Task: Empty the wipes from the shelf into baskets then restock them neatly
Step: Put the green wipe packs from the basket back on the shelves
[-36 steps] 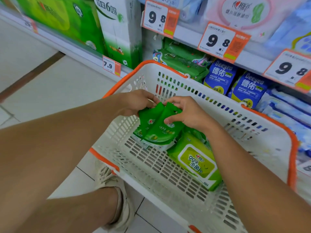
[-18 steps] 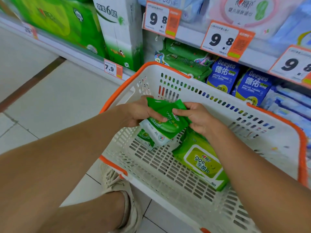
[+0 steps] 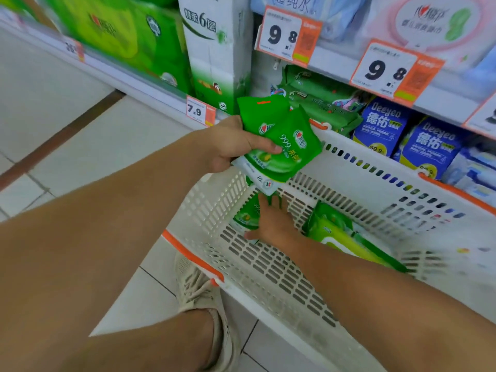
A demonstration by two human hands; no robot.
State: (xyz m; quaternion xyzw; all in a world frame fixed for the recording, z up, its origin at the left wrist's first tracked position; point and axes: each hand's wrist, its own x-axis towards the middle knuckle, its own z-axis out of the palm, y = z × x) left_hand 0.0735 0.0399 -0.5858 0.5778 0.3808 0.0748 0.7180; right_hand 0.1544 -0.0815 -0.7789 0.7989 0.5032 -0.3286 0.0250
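Note:
My left hand (image 3: 230, 143) holds a small stack of green wipe packs (image 3: 281, 146) above the far left corner of the white basket with an orange rim (image 3: 357, 170). My right hand (image 3: 271, 221) is down inside the basket, fingers laid on another small green wipe pack (image 3: 247, 216) on the basket floor. A large green wipe pack (image 3: 346, 237) lies in the basket to the right of that hand. The low shelf behind the basket holds green wipe packs (image 3: 319, 100) and blue wipe packs (image 3: 383, 124).
Tall white and green tissue packs (image 3: 214, 49) stand on the shelf at left. Orange price tags (image 3: 290, 36) hang from the shelf edge above. My shoe (image 3: 201, 294) rests on the tiled floor (image 3: 80, 146) beside the basket's near corner.
My left hand has lifted the green packs up out of the basket toward the shelf. My right hand has let go of them and dropped to a pack on the basket floor.

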